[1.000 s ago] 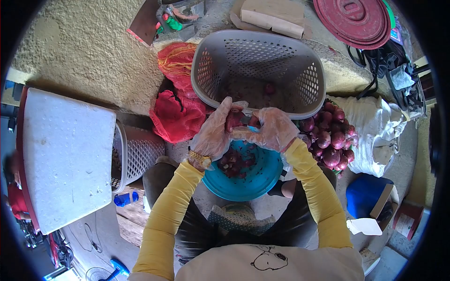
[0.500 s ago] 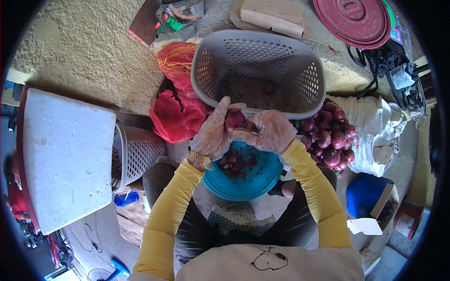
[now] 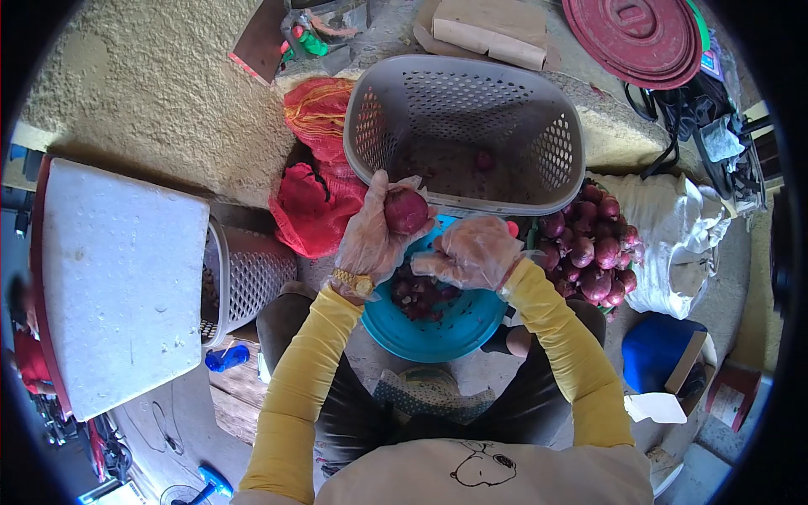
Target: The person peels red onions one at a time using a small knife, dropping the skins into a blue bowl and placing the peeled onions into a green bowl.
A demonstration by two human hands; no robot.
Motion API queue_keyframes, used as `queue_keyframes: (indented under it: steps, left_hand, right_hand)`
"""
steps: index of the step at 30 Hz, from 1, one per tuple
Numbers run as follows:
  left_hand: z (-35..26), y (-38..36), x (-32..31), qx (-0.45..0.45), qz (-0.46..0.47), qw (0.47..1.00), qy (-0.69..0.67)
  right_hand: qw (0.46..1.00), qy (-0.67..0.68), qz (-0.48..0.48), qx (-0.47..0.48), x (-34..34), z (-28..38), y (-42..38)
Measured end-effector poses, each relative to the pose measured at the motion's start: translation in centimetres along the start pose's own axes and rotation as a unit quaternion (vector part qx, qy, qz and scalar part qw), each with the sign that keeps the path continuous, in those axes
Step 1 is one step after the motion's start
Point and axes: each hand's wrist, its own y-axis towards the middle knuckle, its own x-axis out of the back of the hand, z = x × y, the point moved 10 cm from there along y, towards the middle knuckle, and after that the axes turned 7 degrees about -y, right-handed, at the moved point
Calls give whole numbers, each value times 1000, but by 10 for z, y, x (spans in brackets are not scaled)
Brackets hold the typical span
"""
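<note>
My left hand, in a clear plastic glove, is closed around a red onion just in front of the grey basket. Over the blue basin my right hand, gloved too, has its fingers curled in; what they hold, if anything, is hidden. A small red spot shows just behind that hand. Dark red onion skins lie in the basin below both hands. One small onion rests on the bottom of the grey perforated basket.
Right of the basin is a heap of red onions against a white sack. Red mesh bags lie left of the basket. Farther left stand a second perforated basket and a white foam board.
My hands have moved apart. The left has turned the onion into fuller view and come slightly toward me; the right has drawn off the onion and lowered over the basin.
</note>
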Motion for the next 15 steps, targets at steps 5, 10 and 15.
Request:
queue_keyframes:
  steps: [5, 10, 15]
  left_hand:
    - [1, 0, 3, -1, -26, 999, 21]
    - [9, 1, -14, 6, 29, 999, -18]
    - [19, 7, -19, 20, 92, 993, -72]
  right_hand:
    - [999, 43, -33, 2, 23, -10, -4]
    - [943, 243, -174, -147, 45, -45, -10]
    - [892, 383, -188, -149, 20, -48, -2]
